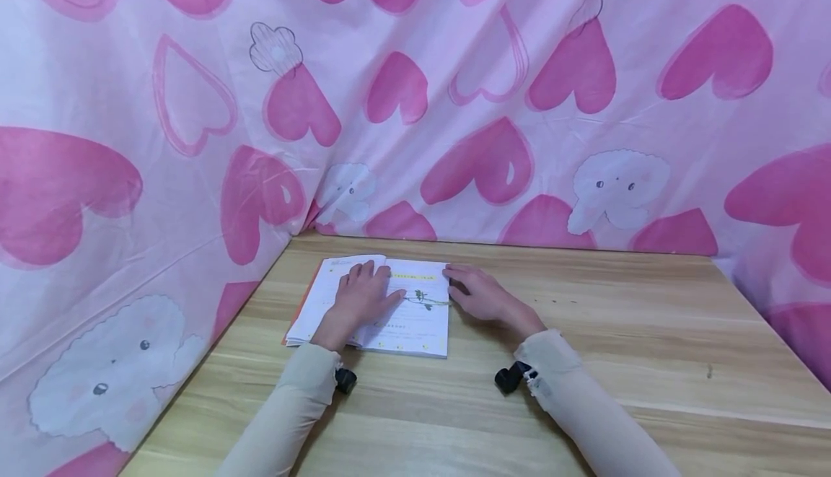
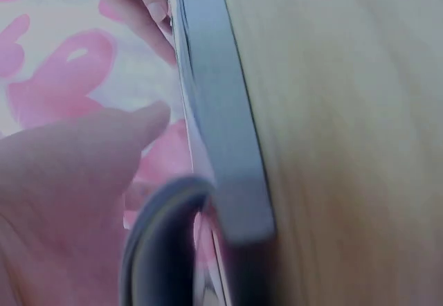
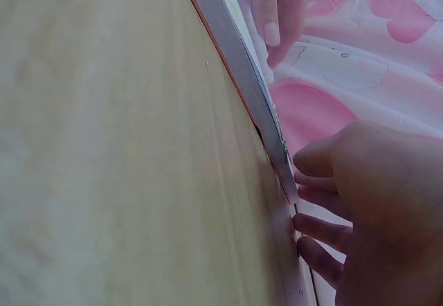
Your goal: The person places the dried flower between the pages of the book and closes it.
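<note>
Biggest thing here is the pink heart-print sheet (image 1: 493,87) hung up behind and along the left side, with little white puppy faces printed on it. Below that is the wooden counter (image 1: 617,347), light grain running side to side.

The open book (image 1: 415,318) lies flat on the counter toward the back left corner, just in front of where the sheet meets the wood. Its spine runs away from the person, so the spread is widest left to right, with the top edge pointing at the back sheet. There's a line of print across the top of the right page and a small green plant drawing mid-page, plus some text lower down, but it's all too small to read. An orange cover edge peeks out at the left.

Left hand (image 1: 361,296) lies flat on the pages around the middle, fingers straight and a bit spread, pressing down. Right hand (image 1: 482,295) is at the book's right edge, fingers loosely bent with the tips touching the page edge; can't tell if it's actually pinching a page. Both arms are in cream sleeves (image 1: 571,383).
</note>
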Available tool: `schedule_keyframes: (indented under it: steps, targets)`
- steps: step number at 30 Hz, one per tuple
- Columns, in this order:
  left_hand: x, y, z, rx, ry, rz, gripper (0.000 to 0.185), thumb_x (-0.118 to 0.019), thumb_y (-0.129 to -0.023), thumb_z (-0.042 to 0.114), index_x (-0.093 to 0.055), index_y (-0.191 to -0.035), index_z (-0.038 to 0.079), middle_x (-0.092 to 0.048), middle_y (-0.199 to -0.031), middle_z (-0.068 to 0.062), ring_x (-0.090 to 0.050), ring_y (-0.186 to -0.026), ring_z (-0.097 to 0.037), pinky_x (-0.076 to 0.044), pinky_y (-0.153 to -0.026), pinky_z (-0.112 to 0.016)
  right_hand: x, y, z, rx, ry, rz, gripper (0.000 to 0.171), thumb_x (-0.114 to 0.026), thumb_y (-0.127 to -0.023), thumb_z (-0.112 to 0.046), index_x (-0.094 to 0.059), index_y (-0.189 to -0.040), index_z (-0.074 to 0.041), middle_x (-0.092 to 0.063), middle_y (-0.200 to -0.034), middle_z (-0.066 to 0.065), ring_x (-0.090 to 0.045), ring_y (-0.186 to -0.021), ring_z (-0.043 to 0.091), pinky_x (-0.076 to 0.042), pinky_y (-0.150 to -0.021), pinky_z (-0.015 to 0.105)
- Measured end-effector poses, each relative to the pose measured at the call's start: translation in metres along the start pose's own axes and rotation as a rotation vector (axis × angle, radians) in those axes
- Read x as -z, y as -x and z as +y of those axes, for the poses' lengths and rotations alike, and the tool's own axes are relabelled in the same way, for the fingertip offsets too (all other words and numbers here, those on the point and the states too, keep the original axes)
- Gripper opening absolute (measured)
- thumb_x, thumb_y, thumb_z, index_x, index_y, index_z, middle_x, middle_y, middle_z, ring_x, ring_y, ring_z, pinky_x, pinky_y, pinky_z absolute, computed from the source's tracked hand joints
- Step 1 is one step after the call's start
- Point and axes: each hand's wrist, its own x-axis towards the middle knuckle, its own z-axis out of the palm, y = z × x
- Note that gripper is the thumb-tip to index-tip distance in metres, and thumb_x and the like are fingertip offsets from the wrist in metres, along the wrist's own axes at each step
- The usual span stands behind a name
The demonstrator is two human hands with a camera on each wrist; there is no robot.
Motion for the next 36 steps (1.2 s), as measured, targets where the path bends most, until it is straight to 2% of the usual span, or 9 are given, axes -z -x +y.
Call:
schedule_keyframes:
  steps: [4,10,13,19,23,30,36]
  targets:
    - [-0.001,-0.003,0.003,0.034,0.006,-0.018,0.07,-0.067,-0.104,0.054,-0.051,-0.156,0.01,-0.043,-0.167,-0.024,-0.036,-0.156,-0.048,-0.033,-0.125,-0.07,0.002,0.0,0.001,-0.003,-0.007,-0.004,0.051,-0.052,-0.115,-0.024,-0.048,-0.164,-0.011,-0.04,-0.174,0.01,-0.033,-0.164,0.034,-0.028,-0.133,0.057]
    - [0.003,-0.005,-0.002,0.038,0.012,-0.012,0.055,-0.063,-0.108,0.041,-0.053,-0.153,0.012,-0.045,-0.165,-0.021,-0.039,-0.154,-0.046,-0.035,-0.123,-0.069,0.002,-0.003,0.003,0.002,-0.005,0.017,0.05,-0.054,-0.114,-0.023,-0.05,-0.162,-0.01,-0.044,-0.172,0.012,-0.038,-0.162,0.035,-0.032,-0.131,0.057]
    - [0.004,-0.004,-0.004,0.044,0.024,-0.011,0.053,-0.06,-0.109,0.039,-0.052,-0.155,0.014,-0.046,-0.166,-0.02,-0.039,-0.154,-0.046,-0.035,-0.123,-0.069,0.001,-0.005,0.005,0.005,-0.009,0.024,0.048,-0.052,-0.114,-0.021,-0.051,-0.161,-0.009,-0.045,-0.171,0.013,-0.039,-0.161,0.035,-0.033,-0.131,0.057]
    - [0.001,-0.006,-0.004,0.05,0.059,-0.011,0.069,-0.058,-0.108,0.053,-0.045,-0.162,0.013,-0.04,-0.169,-0.024,-0.035,-0.157,-0.048,-0.032,-0.124,-0.071,0.0,-0.007,0.005,0.045,-0.011,0.056,0.046,-0.051,-0.114,-0.016,-0.055,-0.158,-0.005,-0.049,-0.167,0.018,-0.044,-0.158,0.038,-0.035,-0.129,0.057]
    - [-0.001,-0.007,-0.004,0.068,0.06,-0.03,0.073,-0.062,-0.106,0.051,-0.041,-0.164,0.013,-0.036,-0.171,-0.025,-0.032,-0.159,-0.049,-0.03,-0.126,-0.07,0.0,-0.007,0.005,0.068,-0.003,0.07,0.045,-0.05,-0.113,-0.014,-0.056,-0.156,-0.003,-0.051,-0.165,0.02,-0.046,-0.157,0.039,-0.037,-0.128,0.058]
    - [0.0,-0.006,-0.007,0.087,0.082,-0.043,0.069,-0.059,-0.108,0.047,-0.038,-0.166,0.014,-0.035,-0.172,-0.025,-0.029,-0.16,-0.049,-0.027,-0.128,-0.07,-0.001,-0.007,0.006,0.049,-0.015,0.063,0.045,-0.051,-0.113,-0.014,-0.055,-0.157,-0.005,-0.049,-0.167,0.018,-0.044,-0.158,0.037,-0.035,-0.13,0.056]
    - [0.0,-0.006,-0.005,0.098,0.119,-0.051,0.083,-0.055,-0.107,0.059,-0.03,-0.17,0.011,-0.03,-0.173,-0.026,-0.027,-0.16,-0.049,-0.025,-0.128,-0.07,0.0,-0.006,0.004,0.034,-0.017,0.06,0.046,-0.052,-0.113,-0.016,-0.055,-0.158,-0.007,-0.048,-0.169,0.017,-0.043,-0.159,0.037,-0.034,-0.13,0.057]
